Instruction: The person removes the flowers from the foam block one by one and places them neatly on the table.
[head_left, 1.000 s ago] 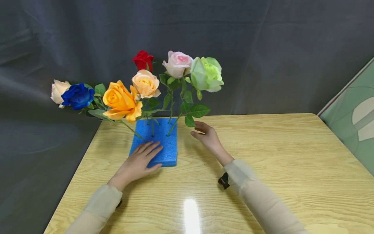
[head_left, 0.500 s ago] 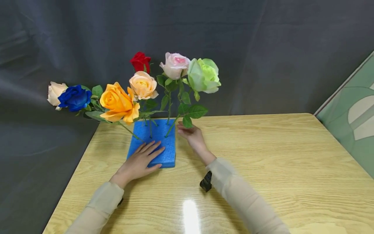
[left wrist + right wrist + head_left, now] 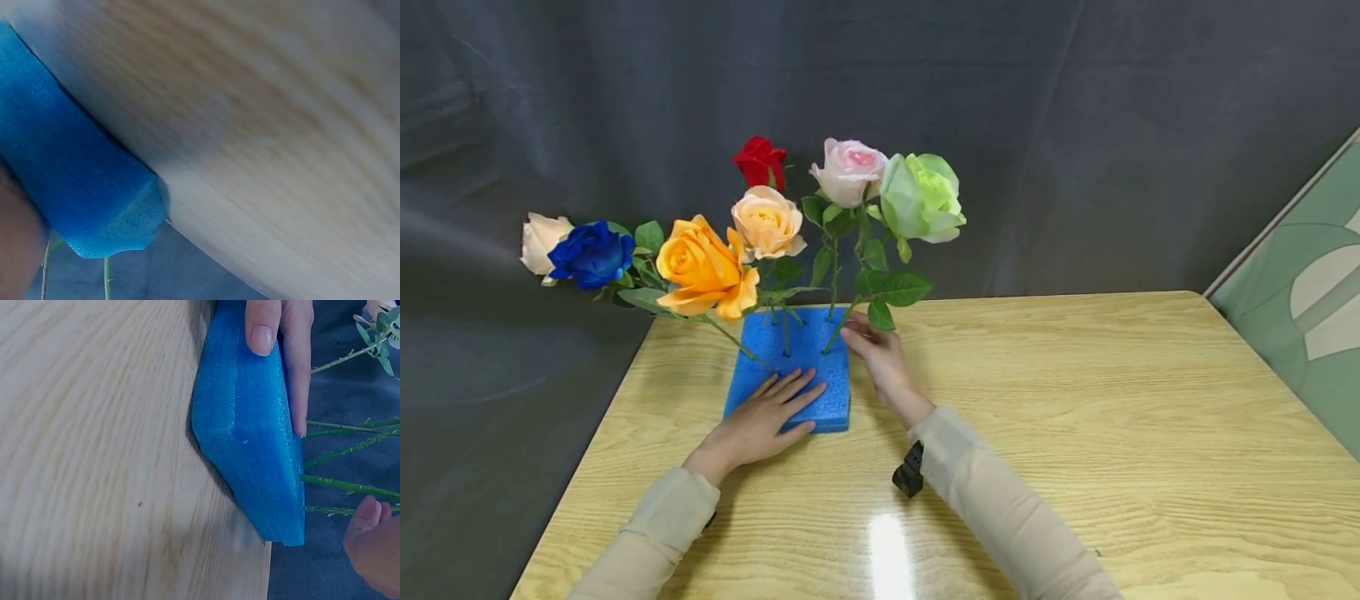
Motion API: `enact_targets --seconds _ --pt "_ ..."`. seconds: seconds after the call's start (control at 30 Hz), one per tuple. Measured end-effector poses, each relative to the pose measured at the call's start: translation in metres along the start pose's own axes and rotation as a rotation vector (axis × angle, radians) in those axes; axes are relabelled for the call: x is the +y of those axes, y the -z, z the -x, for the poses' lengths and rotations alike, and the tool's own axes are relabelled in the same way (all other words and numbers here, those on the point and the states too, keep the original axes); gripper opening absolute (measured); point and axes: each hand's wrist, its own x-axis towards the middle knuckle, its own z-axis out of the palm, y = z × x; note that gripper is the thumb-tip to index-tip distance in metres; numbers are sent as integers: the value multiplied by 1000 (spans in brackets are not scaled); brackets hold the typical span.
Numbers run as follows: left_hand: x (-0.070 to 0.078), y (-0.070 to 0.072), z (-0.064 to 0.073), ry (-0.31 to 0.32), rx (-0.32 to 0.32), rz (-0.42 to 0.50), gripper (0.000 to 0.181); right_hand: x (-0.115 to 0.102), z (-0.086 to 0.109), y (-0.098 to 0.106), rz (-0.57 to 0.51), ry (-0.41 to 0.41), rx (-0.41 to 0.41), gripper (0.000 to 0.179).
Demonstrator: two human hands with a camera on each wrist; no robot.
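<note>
My left hand [image 3: 756, 425] lies with spread fingers on the front part of the blue foam block [image 3: 831, 404]. My right hand [image 3: 880, 362] is at the block's right side, thumb and fingers loosely bent, fingertips right by the green stem [image 3: 841, 327] of the light green rose [image 3: 922, 198]. In the right wrist view, the right thumb [image 3: 364, 515] shows just below a thick stem [image 3: 340, 483]. Also standing in the foam are a pink rose [image 3: 850, 172], a red rose [image 3: 760, 162] and a peach rose [image 3: 767, 222]. An orange rose [image 3: 706, 265] leans left, its stem reaching the left fingertips.
A blue rose [image 3: 592, 255] and a cream rose [image 3: 542, 246] lean out past the table's left edge. The wooden table [image 3: 1075, 417] extends right and forward of the block. Behind it hangs a dark curtain [image 3: 1075, 150]; a green patterned panel [image 3: 1315, 283] stands at far right.
My right hand has moved left, from beside the block to the light green rose's stem. The left hand has stayed on the foam. The view has shifted slightly.
</note>
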Motion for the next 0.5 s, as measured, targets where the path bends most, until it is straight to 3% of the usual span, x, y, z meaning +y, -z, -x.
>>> enact_targets --seconds 0.17,0.5 --pt "-1 0 0 1 -11 12 60 -2 -1 -2 -8 4 1 35" --pt "-2 -1 0 2 -9 20 60 -3 -2 -6 -107 10 80 12"
